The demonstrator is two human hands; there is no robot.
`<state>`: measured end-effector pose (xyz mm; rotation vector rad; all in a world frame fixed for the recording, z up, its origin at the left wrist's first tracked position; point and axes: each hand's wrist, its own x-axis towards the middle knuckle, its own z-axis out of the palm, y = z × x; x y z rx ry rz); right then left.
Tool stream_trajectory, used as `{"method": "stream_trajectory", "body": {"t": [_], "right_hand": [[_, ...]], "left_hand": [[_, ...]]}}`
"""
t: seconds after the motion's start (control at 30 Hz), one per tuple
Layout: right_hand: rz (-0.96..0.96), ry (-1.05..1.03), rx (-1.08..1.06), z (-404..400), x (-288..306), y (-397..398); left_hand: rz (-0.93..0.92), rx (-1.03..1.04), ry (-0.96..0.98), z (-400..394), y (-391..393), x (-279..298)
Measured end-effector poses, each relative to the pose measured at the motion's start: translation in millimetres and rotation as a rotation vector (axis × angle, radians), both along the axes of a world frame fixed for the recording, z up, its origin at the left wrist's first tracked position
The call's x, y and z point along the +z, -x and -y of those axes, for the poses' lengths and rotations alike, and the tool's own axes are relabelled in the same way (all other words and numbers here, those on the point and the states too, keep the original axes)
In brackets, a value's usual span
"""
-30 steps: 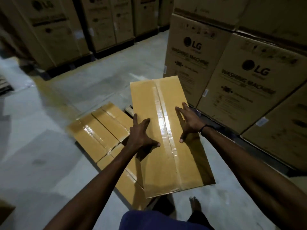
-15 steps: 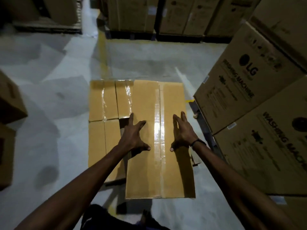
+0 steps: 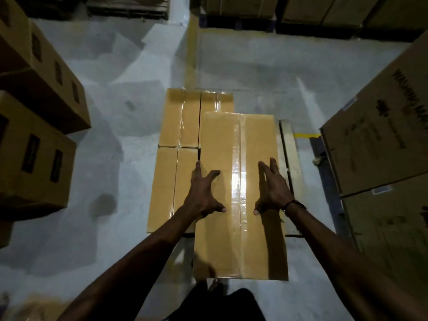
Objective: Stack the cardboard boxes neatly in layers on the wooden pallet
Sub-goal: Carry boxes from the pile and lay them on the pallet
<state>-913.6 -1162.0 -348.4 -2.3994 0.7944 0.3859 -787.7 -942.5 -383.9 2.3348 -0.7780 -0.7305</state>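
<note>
A long taped cardboard box [image 3: 240,239] is in front of me, higher than the rest and lengthwise over the right part of the wooden pallet [image 3: 289,163]. My left hand [image 3: 202,193] lies on its top at the left edge, fingers straight and spread, thumb on the top face. At the right edge my right hand [image 3: 273,188] lies the same way. Left of this box, a low layer of cardboard boxes [image 3: 178,117] sits on the pallet. Whether the long box rests on anything is hidden.
Large washing-machine cartons [image 3: 382,140] stand close on the right on a dark pallet. Stacked brown cartons [image 3: 39,163] stand at the left. More loaded pallets [image 3: 312,17] line the back. Grey concrete floor with a yellow line [image 3: 192,49] lies beyond the pallet.
The view has swung left and the long box now lies parallel with the boxes on the pallet. Both hands have stayed on its top at the two edges.
</note>
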Motion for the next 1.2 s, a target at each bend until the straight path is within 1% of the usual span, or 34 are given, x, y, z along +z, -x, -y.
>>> {"method": "stream_trajectory", "body": {"t": [0.1,0.23,0.4,0.53,0.63,0.77,0.87,1.07,1.2], "right_hand": [[-0.027,-0.007,-0.009,12.2,-35.8,-11.9],[-0.052,-0.025,0.004,31.1,-98.7,-29.1],[-0.047,-0.015,0.082,55.3,-203.2,-54.8],[-0.053,-0.056,0.109,66.8,-286.7,-71.9],[-0.059,-0.062,0.124,69.0,-339.4,-78.4],[-0.066,-0.066,0.146,70.4,-390.5,-83.8],[-0.064,-0.082,0.139,75.1,-418.3,-89.4],[-0.052,-0.106,0.156,76.6,-465.9,-107.9],[-0.051,-0.109,0.143,75.7,-493.5,-116.9]], "left_hand": [[-0.011,0.009,0.008,9.3,-9.6,-31.5],[-0.039,0.040,0.022,21.4,-23.4,-89.7],[-0.123,0.062,-0.041,41.0,-47.1,-188.1],[-0.201,0.098,-0.090,51.5,-63.1,-270.0],[-0.244,0.137,-0.114,55.5,-69.4,-314.1],[-0.219,0.130,-0.093,54.1,-74.0,-367.8],[-0.204,0.122,-0.107,58.8,-80.7,-398.2],[-0.214,0.146,-0.134,61.9,-104.6,-431.6],[-0.185,0.105,-0.185,63.0,-118.5,-452.9]]}}
